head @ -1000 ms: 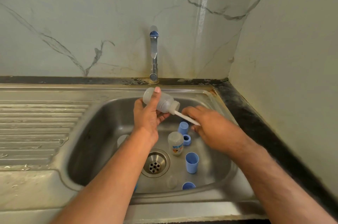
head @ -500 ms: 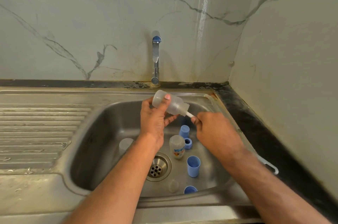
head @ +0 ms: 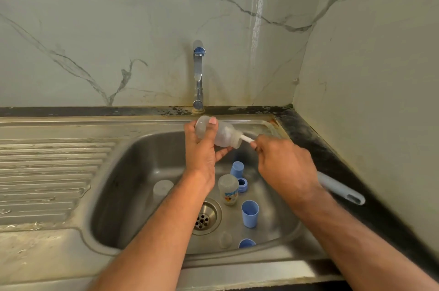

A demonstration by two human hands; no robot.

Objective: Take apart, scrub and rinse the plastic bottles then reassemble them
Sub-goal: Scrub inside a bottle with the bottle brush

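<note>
One bottle (head: 219,133) in left hand (head: 202,150)

left hand (head: 202,150) grips clear bottle (head: 219,133) sideways over sink (head: 133,172) | right hand (head: 285,164) holds bottle brush (head: 342,189) — white stem in bottle's neck | printed bottle (head: 228,189), blue cup (head: 250,213) — standing in basin

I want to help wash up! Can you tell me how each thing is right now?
Left hand: grips the clear plastic bottle, tilted sideways.
Right hand: holds the grey-handled bottle brush, pushed into the bottle.
Printed small bottle: upright in the steel sink.
Blue plastic cup: upright, open.
Chrome tap: no water visible.
</note>
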